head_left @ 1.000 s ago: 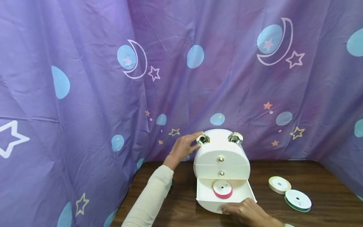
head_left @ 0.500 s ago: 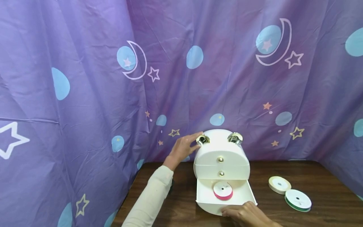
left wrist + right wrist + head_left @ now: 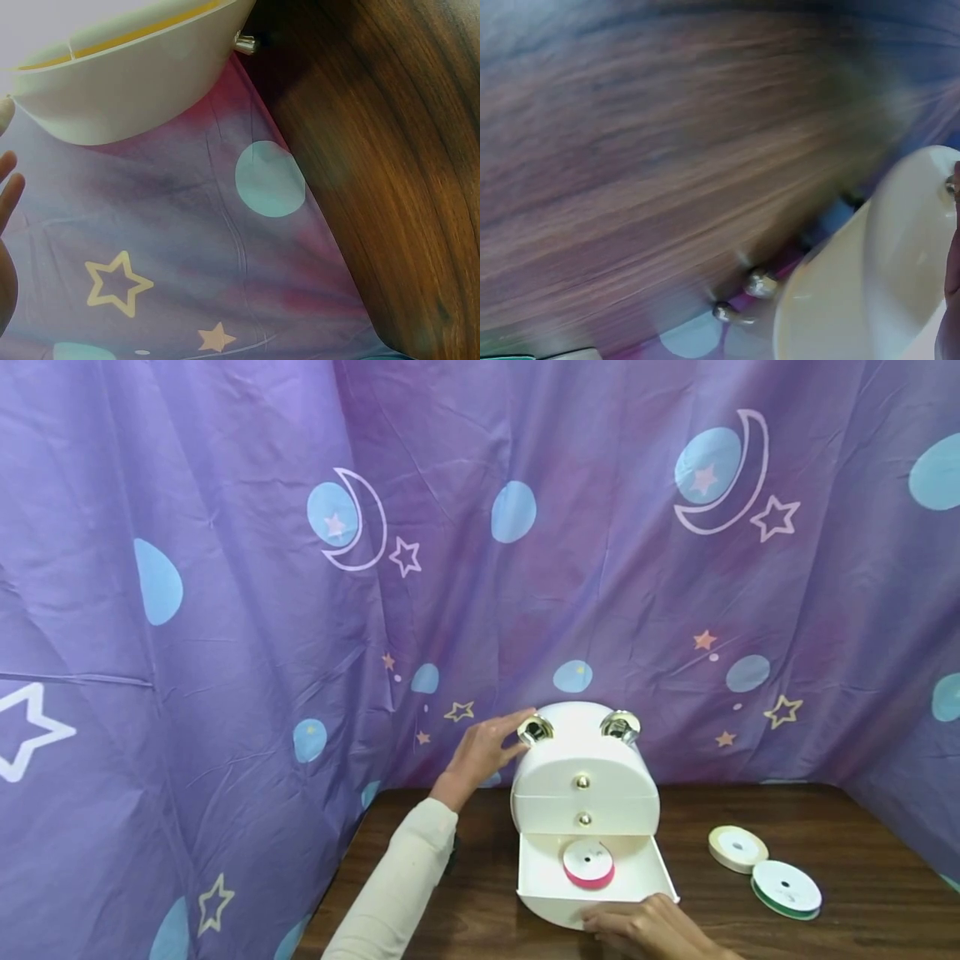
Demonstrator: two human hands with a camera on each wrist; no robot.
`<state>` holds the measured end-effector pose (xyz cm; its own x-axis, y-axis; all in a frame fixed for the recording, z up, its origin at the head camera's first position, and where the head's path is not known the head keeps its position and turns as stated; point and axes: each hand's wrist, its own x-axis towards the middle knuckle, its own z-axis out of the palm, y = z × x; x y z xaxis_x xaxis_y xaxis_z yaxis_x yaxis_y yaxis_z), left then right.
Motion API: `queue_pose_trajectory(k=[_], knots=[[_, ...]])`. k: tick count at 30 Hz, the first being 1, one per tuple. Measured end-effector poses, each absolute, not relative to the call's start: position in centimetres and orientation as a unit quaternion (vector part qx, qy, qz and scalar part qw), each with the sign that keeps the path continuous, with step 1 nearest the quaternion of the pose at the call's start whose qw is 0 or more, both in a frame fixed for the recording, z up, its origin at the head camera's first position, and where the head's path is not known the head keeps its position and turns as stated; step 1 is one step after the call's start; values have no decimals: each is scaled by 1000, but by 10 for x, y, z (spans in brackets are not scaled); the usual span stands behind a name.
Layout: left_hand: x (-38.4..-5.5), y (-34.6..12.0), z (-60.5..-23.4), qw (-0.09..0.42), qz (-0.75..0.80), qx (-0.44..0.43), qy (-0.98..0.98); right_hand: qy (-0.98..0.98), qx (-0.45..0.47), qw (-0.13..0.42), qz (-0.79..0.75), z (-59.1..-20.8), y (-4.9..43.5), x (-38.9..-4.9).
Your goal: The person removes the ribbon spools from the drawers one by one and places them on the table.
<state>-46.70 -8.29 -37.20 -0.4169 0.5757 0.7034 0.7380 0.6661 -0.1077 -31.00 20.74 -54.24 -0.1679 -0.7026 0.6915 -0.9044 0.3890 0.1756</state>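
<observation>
A white drawer box (image 3: 585, 810) with a rounded top stands on the table, with two shiny gold-and-silver rounded ornaments on top. Its bottom drawer (image 3: 637, 864) is pulled out and holds a spool of pink ribbon (image 3: 588, 864), lying flat. My left hand (image 3: 483, 747) rests on the box's upper left side, its fingertips by the left ornament (image 3: 536, 729). Extended fingers (image 3: 10, 199) show at the edge of the left wrist view. At the drawer's front, my right hand (image 3: 652, 927) pinches the small metal drawer knob (image 3: 951, 186), mostly covered by the fingers.
Right of the box, a cream ribbon spool (image 3: 738, 849) and a green ribbon spool (image 3: 786, 889) lie side by side on the dark wooden table (image 3: 847, 835). A small dark item (image 3: 452, 853) is partly hidden behind the left sleeve. A purple curtain (image 3: 450, 610) hangs behind.
The bottom drawer has come out very slightly, with my right hand and the pink ribbon spool shifting a little toward me. My left hand stays in place.
</observation>
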Motion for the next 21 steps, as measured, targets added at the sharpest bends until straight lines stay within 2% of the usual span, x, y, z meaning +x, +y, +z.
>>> queue_pose_trajectory(k=[9, 13, 17, 21], knots=[[-468, -83, -367, 373, -109, -395, -832, -738, 502, 408, 192, -516, 200, -308], [-467, -83, -367, 376, -109, -397, -830, -767, 444, 420, 194, -508, 203, -314], [-467, -84, -370, 382, -111, -395, -828, -830, 352, 397, 169, -503, 205, -324], [-467, -83, -373, 381, -115, -399, -826, -877, 293, 345, 160, -502, 208, -333]])
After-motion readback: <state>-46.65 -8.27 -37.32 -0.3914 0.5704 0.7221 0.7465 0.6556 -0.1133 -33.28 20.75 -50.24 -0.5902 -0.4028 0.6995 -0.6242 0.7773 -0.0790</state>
